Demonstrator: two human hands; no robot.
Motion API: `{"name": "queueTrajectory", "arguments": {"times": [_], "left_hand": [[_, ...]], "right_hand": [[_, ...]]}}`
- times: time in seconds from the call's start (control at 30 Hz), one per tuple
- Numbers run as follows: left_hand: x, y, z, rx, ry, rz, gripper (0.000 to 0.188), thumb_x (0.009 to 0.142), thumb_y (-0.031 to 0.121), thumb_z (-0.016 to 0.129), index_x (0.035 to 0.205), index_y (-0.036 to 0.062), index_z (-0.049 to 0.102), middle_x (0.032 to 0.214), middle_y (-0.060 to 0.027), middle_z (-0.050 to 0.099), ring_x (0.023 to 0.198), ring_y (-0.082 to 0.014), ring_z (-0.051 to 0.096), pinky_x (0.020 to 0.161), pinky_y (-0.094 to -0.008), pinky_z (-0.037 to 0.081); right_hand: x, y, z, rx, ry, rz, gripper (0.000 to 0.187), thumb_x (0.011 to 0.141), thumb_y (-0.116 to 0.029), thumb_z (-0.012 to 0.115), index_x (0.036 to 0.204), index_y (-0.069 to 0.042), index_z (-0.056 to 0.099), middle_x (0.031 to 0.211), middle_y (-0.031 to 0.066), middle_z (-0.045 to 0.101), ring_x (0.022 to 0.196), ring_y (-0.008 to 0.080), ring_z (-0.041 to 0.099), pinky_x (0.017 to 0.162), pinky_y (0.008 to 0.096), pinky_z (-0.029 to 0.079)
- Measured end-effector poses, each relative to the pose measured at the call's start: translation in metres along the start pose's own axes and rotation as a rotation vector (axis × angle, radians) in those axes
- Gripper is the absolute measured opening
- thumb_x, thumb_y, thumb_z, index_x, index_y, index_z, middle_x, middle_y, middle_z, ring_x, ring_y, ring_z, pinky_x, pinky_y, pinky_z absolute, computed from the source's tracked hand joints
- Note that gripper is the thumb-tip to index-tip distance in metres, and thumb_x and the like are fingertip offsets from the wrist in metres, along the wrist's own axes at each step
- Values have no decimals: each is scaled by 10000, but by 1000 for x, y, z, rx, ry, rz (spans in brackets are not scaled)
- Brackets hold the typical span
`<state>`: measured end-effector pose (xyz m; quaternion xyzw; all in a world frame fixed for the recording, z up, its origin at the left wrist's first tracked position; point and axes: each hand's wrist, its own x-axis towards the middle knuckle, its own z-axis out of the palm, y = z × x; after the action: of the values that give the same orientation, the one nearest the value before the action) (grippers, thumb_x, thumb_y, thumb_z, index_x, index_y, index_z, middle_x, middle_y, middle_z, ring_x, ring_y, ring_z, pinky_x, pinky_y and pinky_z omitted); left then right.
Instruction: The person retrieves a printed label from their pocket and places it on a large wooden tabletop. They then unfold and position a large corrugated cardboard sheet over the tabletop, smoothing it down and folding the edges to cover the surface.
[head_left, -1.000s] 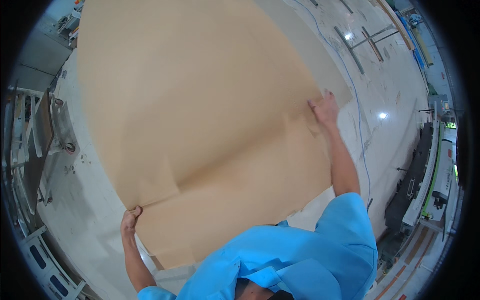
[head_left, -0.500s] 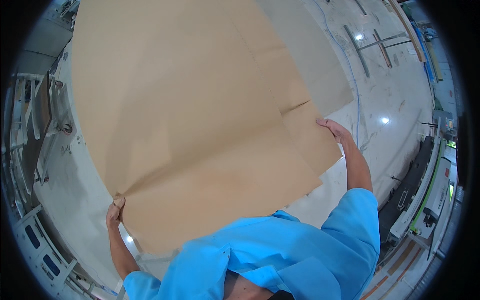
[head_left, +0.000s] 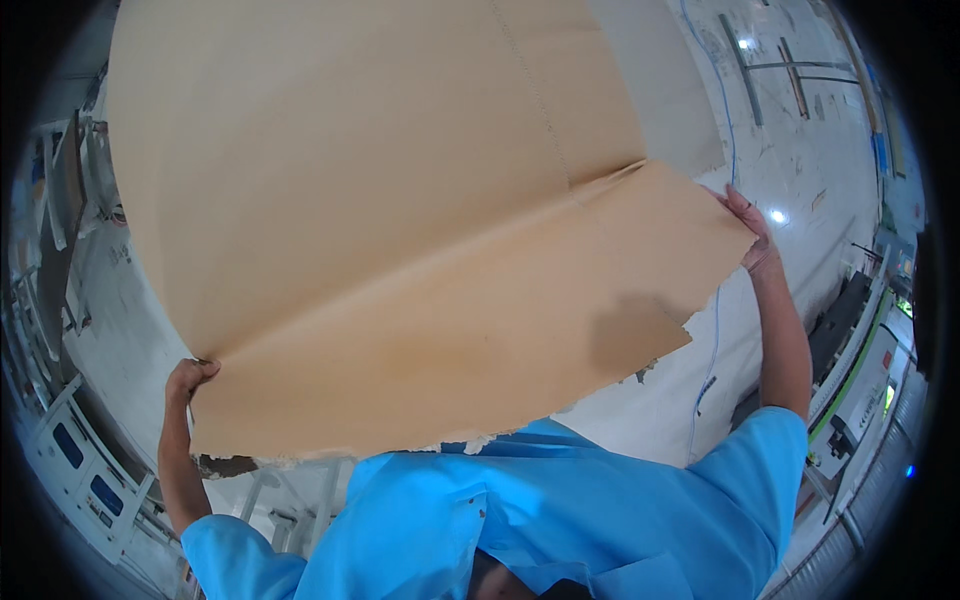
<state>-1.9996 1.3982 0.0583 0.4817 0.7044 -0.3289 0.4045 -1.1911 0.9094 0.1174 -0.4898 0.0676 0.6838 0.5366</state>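
A very large, smooth brown sheet (head_left: 380, 200), stiff like heavy paper or thin board, fills the middle of the view. My left hand (head_left: 190, 377) grips its left edge with the thumb on top, and a long fold runs from there toward the upper right. At the right edge, my right hand (head_left: 750, 230) holds the sheet by its side, part of the fingers hidden. The near edge, close to my blue shirt, is ragged and torn, with flaking bits. A dotted line of small holes runs down the upper right part of the sheet.
A greyish sheet (head_left: 680, 110) lies beyond the right edge. On the pale, scuffed floor are a blue cable (head_left: 732, 135) and metal bars (head_left: 740, 70). A long machine (head_left: 850, 400) stands at right; white panelled equipment (head_left: 85, 475) and metal frames stand at left.
The near part of the sheet has come up, showing its ragged edge, and the fold has sharpened. Both hands have moved outward and slightly up in the view, still holding the sheet.
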Motion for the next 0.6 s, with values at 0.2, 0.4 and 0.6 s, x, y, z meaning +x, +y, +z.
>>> {"name": "queueTrajectory", "arguments": {"times": [0.2, 0.4, 0.6], "left_hand": [[-1, 2, 3, 94, -26, 63, 486, 742, 324, 797, 1045, -44, 703, 947, -125, 723, 818, -219, 685, 760, -346, 532], [22, -4, -2, 316, -126, 202, 495, 828, 338, 730, 1228, 60, 639, 1095, -124, 692, 984, -206, 648, 879, -350, 496], [29, -46, -28, -78, -165, 306, 718, 749, 318, 798, 1340, 24, 514, 1139, -116, 658, 1033, -216, 619, 925, -369, 472]], "right_hand": [[-8, 48, -31, -3, -7, -379, 972, 803, -756, 496, 1447, -41, 366, 1378, 83, 525, 1115, 198, 598, 898, 333, 499], [-9, 76, -8, -246, 80, -617, 995, 715, -400, 800, 1493, -44, 293, 1512, 85, 373, 1358, 217, 392, 1085, 359, 361], [9, 76, 11, -273, 430, -693, 851, 730, -19, 744, 1480, -49, 343, 1477, 103, 423, 1359, 193, 386, 1099, 326, 323]]}}
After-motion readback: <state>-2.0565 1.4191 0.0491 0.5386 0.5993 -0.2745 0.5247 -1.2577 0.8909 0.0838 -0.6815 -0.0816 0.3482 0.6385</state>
